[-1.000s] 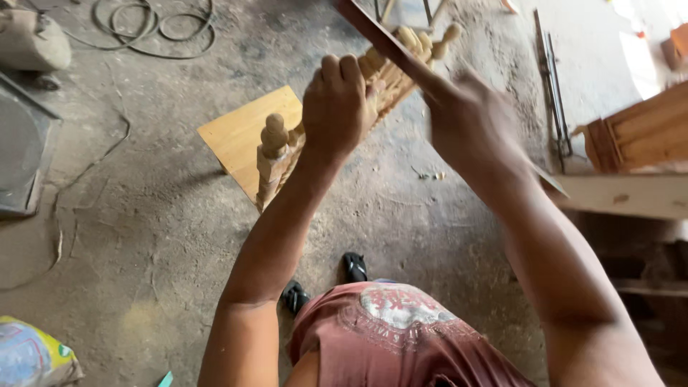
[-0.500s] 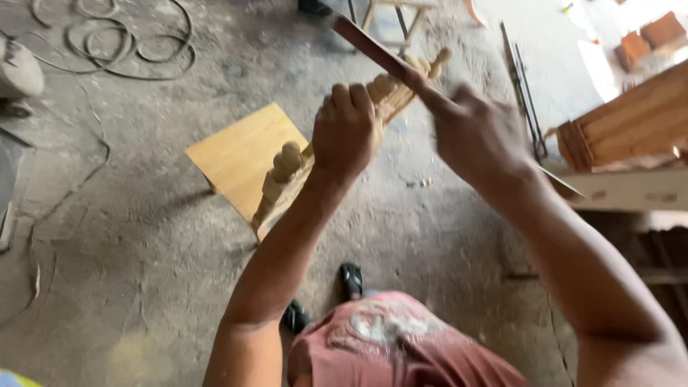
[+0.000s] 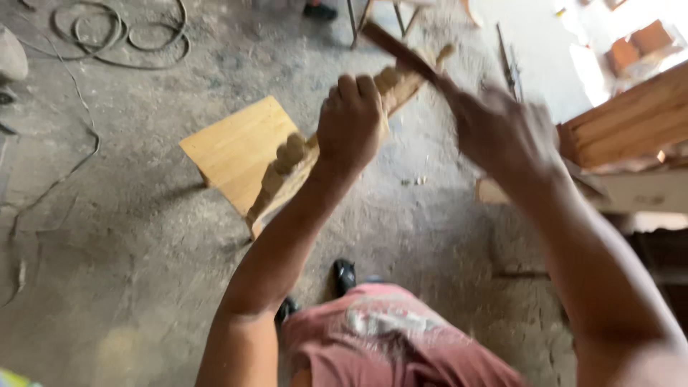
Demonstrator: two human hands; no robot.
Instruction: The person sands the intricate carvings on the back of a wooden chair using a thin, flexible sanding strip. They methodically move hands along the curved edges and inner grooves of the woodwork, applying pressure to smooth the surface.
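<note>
A person stands on a dusty concrete floor (image 3: 129,215), seen from above, working a carved wooden piece (image 3: 287,168) with both hands. The left hand (image 3: 351,122) is closed in a full fist around the middle of the piece, holding it off the floor. Its long axis runs on a slant, from a lower end near the person's left side up and away toward the right, where the far tip (image 3: 444,51) pokes out past the fist. The right hand (image 3: 502,132) is blurred; it appears wrapped around the near end of a dark, slim tool (image 3: 398,46), perhaps a file or rasp, though I cannot tell for sure. The tool lies across the upper part of the piece, just beyond the left fist, so the right hand is the one nearer that far end. Behind the piece, a flat pale wooden board (image 3: 229,150) sits raised above the floor. Stacked planks (image 3: 631,122) lie at the right edge, and a coiled cable (image 3: 107,36) rests at the top left.
</note>
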